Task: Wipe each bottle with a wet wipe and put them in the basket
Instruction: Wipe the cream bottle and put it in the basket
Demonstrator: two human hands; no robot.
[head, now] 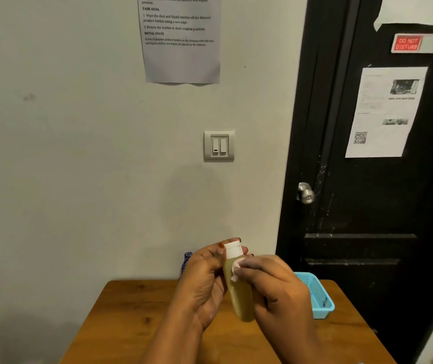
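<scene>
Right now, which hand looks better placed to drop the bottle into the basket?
Probably the left hand: it grips the bottle, while the right hand pinches the wipe, though the basket sits on the right.

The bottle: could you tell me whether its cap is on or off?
On: the white cap sits on top of the bottle; the left hand holds it, the right hand presses a wipe just below the cap.
</scene>
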